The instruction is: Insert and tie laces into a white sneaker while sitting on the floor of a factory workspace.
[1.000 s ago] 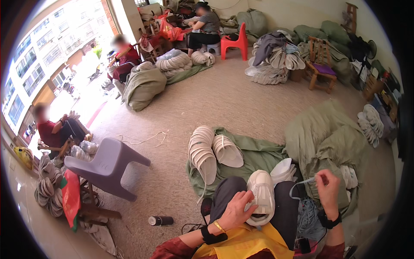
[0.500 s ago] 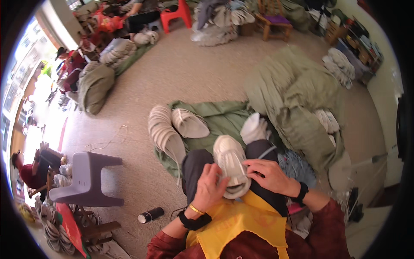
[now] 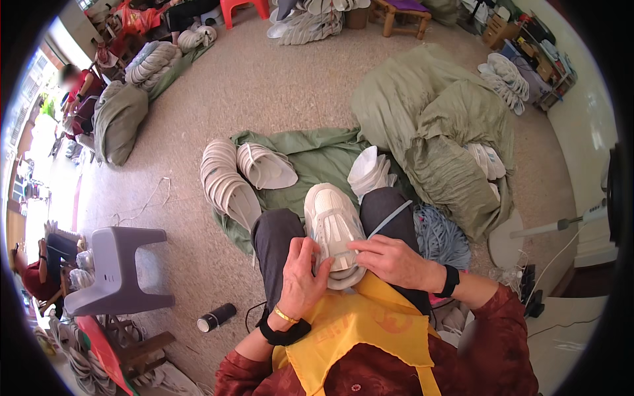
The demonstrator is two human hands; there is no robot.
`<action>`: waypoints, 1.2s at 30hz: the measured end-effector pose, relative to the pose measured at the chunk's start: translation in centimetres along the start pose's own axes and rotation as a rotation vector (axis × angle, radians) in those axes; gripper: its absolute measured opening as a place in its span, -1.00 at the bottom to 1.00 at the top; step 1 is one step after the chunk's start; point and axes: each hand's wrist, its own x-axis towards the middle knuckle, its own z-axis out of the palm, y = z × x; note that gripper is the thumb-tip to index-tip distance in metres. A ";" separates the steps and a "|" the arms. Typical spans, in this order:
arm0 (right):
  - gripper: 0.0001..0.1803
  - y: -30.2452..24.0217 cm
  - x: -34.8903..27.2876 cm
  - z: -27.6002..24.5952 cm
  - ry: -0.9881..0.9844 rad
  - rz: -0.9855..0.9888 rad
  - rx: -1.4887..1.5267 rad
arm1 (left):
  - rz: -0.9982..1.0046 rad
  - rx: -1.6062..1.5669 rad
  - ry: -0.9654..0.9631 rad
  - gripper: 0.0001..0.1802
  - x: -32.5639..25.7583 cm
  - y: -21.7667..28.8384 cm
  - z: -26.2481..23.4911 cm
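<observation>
One pale cream shoe upper with a chunky rounded toe [image 3: 332,228] lies on the person's lap, toe pointing away, resting between the two knees in dark grey trousers. Its surface is smooth and off-white, with stitched panels running lengthwise. The left hand [image 3: 305,274] is closed around the near left edge of the shoe, fingers curled against its side. The right hand [image 3: 389,261] lies over the near right part, fingertips pinched at the middle of the shoe, seemingly on a thin light-blue lace [image 3: 389,216] that runs off over the right knee. A yellow apron [image 3: 360,333] covers the person's front just below the shoe. Two fanned stacks of pale insoles [image 3: 228,181] lie on a green cloth [image 3: 317,155] on the floor ahead. One grey plastic stool [image 3: 119,267] stands to the left, and one small dark can [image 3: 216,317] lies near it.
</observation>
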 end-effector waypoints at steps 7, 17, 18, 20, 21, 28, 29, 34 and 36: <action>-0.77 -0.4 -0.7 0.0 -0.055 -0.031 -0.057 | -0.022 -0.037 -0.020 -0.70 -0.8 0.0 0.0; -0.83 -0.3 -0.8 1.0 0.014 -0.016 0.023 | -0.023 0.000 -0.027 -0.68 -1.1 0.4 -0.2; -0.85 -0.2 -0.8 1.1 0.024 0.004 0.047 | -0.024 -0.001 -0.029 -0.68 -1.1 0.3 -0.1; -0.86 0.1 -0.6 0.6 0.009 -0.031 0.022 | -0.011 0.007 -0.021 -0.69 -1.4 0.0 -0.1; -0.88 0.2 -0.5 0.3 -0.006 -0.063 -0.002 | -0.011 0.007 -0.018 -0.69 -1.4 0.0 -0.1; -0.87 0.3 0.4 0.7 0.131 0.016 0.148 | -0.005 0.001 -0.016 -0.70 -1.1 0.1 -0.2; -0.88 0.3 0.7 0.4 0.167 0.118 0.239 | -0.011 -0.002 -0.012 -0.70 -0.9 0.3 -0.3; -0.91 0.9 3.2 -0.4 0.201 0.528 0.492 | -0.073 -0.029 -0.042 -0.71 0.8 0.1 -0.8; -0.85 1.8 4.1 0.2 0.243 0.526 0.478 | -0.082 -0.053 -0.029 -0.70 1.9 -0.6 -0.6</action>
